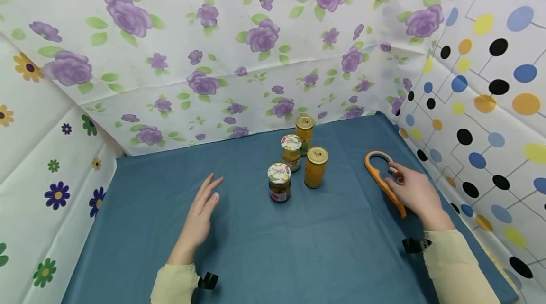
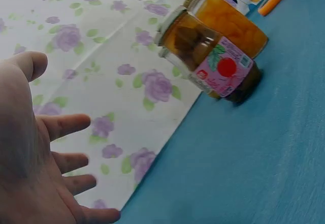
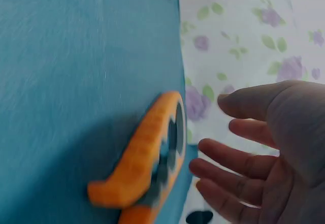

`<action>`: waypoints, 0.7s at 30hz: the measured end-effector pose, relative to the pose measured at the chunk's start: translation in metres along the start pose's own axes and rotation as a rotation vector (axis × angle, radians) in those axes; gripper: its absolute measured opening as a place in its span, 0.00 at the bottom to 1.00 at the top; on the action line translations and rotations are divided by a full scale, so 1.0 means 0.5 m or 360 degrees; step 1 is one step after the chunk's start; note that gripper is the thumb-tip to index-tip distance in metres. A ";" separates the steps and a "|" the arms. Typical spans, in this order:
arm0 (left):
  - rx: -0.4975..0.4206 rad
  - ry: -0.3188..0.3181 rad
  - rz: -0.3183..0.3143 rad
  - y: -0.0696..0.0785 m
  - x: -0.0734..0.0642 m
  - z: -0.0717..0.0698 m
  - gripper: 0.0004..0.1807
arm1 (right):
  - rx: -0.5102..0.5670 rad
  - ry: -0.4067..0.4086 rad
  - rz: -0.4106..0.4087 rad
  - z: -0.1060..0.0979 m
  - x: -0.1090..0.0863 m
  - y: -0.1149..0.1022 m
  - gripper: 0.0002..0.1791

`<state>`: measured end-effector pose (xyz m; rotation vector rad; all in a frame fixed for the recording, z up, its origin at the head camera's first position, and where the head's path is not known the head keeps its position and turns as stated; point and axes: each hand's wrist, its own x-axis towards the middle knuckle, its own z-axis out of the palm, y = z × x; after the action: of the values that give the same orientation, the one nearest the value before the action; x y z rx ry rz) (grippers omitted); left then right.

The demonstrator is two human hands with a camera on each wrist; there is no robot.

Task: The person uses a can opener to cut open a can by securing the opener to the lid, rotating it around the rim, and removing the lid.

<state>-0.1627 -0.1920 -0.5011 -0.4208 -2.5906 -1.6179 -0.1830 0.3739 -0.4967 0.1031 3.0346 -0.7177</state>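
An orange jar opener (image 1: 382, 184), hooked at its far end and lined with grey teeth, lies on the blue cloth at the right. My right hand (image 1: 414, 191) hovers just beside it, fingers loosely bent. In the right wrist view a gap shows between those fingers and the jar opener (image 3: 137, 158). My left hand (image 1: 199, 216) is held above the cloth left of the jars, its fingers spread and nothing in them. Nearest to it stands a dark jar (image 1: 279, 183) with a patterned lid; its pink label with a red fruit shows on the jar (image 2: 213, 61) in the left wrist view.
Behind the dark jar stand a jar with a similar lid (image 1: 291, 153), a gold-lidded jar of orange contents (image 1: 315, 168) and another gold-lidded jar (image 1: 304, 134). Flowered sheeting (image 1: 204, 57) rises at the back, dotted sheeting (image 1: 482, 105) at the right.
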 end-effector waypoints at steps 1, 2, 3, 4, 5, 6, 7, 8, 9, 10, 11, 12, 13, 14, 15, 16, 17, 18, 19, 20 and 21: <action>-0.0001 0.0006 0.0015 0.003 -0.006 -0.005 0.27 | -0.0017 0.0021 0.0002 -0.002 -0.007 0.007 0.37; -0.0003 0.0009 0.0031 0.005 -0.013 -0.010 0.26 | -0.0045 0.0027 0.0010 -0.004 -0.013 0.015 0.38; -0.0001 0.0016 0.0050 0.008 -0.019 -0.015 0.26 | -0.0066 0.0016 0.0025 -0.005 -0.019 0.022 0.39; -0.0001 0.0024 0.0073 0.010 -0.025 -0.020 0.25 | -0.0084 -0.0004 0.0041 -0.006 -0.025 0.028 0.40; -0.0003 0.0033 0.0093 0.013 -0.031 -0.025 0.25 | -0.0104 -0.0031 0.0054 -0.006 -0.030 0.033 0.42; 0.0002 0.0042 0.0111 0.015 -0.037 -0.029 0.24 | -0.0114 -0.0065 0.0070 -0.006 -0.035 0.037 0.43; -0.0001 0.0049 0.0135 0.016 -0.043 -0.033 0.24 | -0.0115 -0.0106 0.0085 -0.005 -0.039 0.041 0.44; -0.0002 0.0054 0.0154 0.017 -0.048 -0.037 0.23 | -0.0120 -0.0152 0.0097 -0.002 -0.041 0.043 0.46; -0.0002 0.0058 0.0171 0.017 -0.052 -0.041 0.23 | -0.0112 -0.0199 0.0107 0.002 -0.043 0.045 0.46; -0.0007 0.0062 0.0185 0.017 -0.056 -0.044 0.23 | -0.0102 -0.0230 0.0117 0.006 -0.045 0.046 0.46; -0.0013 0.0064 0.0190 0.018 -0.060 -0.048 0.23 | -0.0094 -0.0247 0.0123 0.011 -0.046 0.046 0.45; -0.0019 0.0064 0.0194 0.017 -0.064 -0.051 0.22 | -0.0084 -0.0248 0.0131 0.017 -0.047 0.047 0.44; -0.0028 0.0064 0.0197 0.016 -0.068 -0.055 0.22 | -0.0076 -0.0239 0.0136 0.022 -0.047 0.047 0.43; -0.0034 0.0065 0.0195 0.016 -0.071 -0.059 0.22 | -0.0072 -0.0217 0.0141 0.028 -0.048 0.047 0.41; -0.0039 0.0065 0.0192 0.015 -0.075 -0.062 0.22 | -0.0061 -0.0188 0.0146 0.034 -0.048 0.048 0.40; -0.0042 0.0062 0.0190 0.015 -0.079 -0.066 0.23 | -0.0056 -0.0145 0.0151 0.039 -0.048 0.048 0.38; -0.0042 0.0057 0.0189 0.015 -0.082 -0.070 0.23 | -0.0048 -0.0107 0.0152 0.044 -0.049 0.049 0.36; -0.0039 0.0053 0.0192 0.015 -0.084 -0.074 0.23 | -0.0039 -0.0077 0.0154 0.049 -0.048 0.050 0.34; -0.0041 0.0052 0.0191 0.016 -0.086 -0.078 0.23 | -0.0035 -0.0055 0.0153 0.052 -0.048 0.051 0.33; -0.0042 0.0056 0.0192 0.016 -0.087 -0.082 0.23 | -0.0027 -0.0044 0.0150 0.055 -0.047 0.051 0.31; -0.0049 0.0058 0.0189 0.017 -0.088 -0.086 0.24 | -0.0019 -0.0040 0.0151 0.056 -0.045 0.052 0.30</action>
<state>-0.1223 -0.2353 -0.4831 -0.5310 -2.4670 -1.6126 -0.1584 0.3830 -0.5326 0.2342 2.9862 -0.6887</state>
